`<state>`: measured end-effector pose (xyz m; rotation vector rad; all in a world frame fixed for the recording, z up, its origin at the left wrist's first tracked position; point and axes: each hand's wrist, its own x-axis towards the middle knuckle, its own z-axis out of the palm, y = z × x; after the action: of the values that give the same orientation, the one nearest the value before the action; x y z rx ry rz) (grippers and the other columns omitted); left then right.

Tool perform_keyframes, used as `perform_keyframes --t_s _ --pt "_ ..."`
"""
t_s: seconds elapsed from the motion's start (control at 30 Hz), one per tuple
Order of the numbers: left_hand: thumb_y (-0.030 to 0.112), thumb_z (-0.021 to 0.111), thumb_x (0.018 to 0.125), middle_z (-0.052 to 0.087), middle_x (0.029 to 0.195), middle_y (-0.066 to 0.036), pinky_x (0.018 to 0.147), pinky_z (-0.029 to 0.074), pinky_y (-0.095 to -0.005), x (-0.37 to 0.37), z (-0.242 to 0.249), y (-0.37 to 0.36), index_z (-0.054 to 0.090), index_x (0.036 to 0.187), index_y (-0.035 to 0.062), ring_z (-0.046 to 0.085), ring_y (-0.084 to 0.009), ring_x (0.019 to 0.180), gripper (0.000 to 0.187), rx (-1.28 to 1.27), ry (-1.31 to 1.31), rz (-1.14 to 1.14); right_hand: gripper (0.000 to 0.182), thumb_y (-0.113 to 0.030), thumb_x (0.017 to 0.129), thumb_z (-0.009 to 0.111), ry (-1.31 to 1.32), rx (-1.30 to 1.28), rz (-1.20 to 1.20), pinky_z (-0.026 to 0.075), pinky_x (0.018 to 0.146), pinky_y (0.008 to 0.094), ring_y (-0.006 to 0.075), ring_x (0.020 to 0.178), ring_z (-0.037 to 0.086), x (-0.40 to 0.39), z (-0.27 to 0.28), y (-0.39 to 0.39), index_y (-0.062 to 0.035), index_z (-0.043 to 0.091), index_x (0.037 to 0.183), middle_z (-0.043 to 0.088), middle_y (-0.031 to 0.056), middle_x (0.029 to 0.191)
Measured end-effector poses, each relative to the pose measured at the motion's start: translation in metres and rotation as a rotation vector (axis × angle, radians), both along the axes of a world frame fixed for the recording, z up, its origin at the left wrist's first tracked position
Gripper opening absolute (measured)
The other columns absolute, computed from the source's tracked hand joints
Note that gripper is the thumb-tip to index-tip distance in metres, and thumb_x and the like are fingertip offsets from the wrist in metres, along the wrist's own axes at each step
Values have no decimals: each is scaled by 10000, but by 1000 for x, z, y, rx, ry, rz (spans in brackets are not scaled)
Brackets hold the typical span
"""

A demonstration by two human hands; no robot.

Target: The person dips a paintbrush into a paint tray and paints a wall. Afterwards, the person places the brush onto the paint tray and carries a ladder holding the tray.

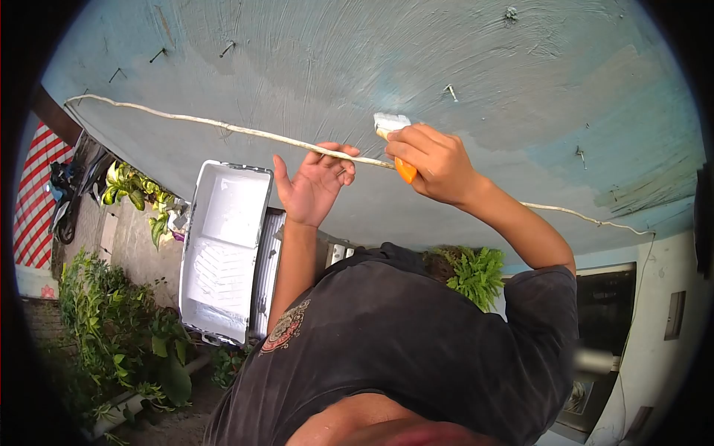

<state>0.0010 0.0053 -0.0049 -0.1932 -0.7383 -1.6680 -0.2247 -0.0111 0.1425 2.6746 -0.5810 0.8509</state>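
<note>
In my right hand (pixel 435 163) is a paintbrush with an orange handle (pixel 405 170); its white, paint-covered bristles (pixel 391 121) are against or close to the grey-blue wall (pixel 335 74). A pale cord (pixel 260 134) runs across the wall and passes behind my right hand. My left hand (pixel 316 182) is raised with its palm showing and its fingers apart, the fingertips at the cord. Whether those fingertips press on the cord is hard to tell. Below and left of my left hand lies a white paint tray (pixel 223 256) with white paint inside.
Nails (pixel 451 92) stick out of the wall in several places. Green plants (pixel 97 327) grow at the lower left, and a fern (pixel 478 276) stands beyond my torso. A red and white striped cloth (pixel 39 197) hangs at the far left. A dark doorway (pixel 606 320) is at the right.
</note>
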Motion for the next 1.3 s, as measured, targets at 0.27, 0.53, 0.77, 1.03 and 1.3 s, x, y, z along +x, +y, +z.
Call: perform_keyframes --t_s 0.27,0.53,0.77,1.03,1.3 --pt "832 258 901 563 1335 -263 849 437 -397 0 6 4 538 1379 1 551 -296 986 999 57 -42 73 177 1 799 774 -105 -89 32 548 642 309 250 783 692 8 60 -31 -47 692 948 710 98 941" --pt "817 237 916 614 1280 -246 869 444 -406 -1 7 5 588 1333 -18 570 -301 1000 997 86 -3 64 232 -129 707 747 -47 -649 24 599 727 332 239 992 705 18 74 -32 -116 706 935 707 37 1013" --pt "777 159 948 654 1212 -263 745 456 -342 1 -3 0 617 1296 -49 589 -251 920 1006 90 54 96 215 -80 741 746 77 -94 27 581 708 355 248 965 700 32 -14 -11 -100 693 949 696 56 1015" --pt "776 224 943 621 1254 -245 695 451 -341 2 2 2 562 1359 -29 571 -248 868 967 95 35 128 181 -11 760 719 -144 169 51 518 594 354 247 734 653 37 42 -49 -81 673 922 657 35 871" --pt "776 208 943 608 1246 -277 717 458 -343 -1 10 5 567 1323 -34 594 -252 894 964 148 98 133 246 -94 675 732 -114 -733 73 571 644 294 204 917 704 55 112 -38 -121 678 913 703 11 961"
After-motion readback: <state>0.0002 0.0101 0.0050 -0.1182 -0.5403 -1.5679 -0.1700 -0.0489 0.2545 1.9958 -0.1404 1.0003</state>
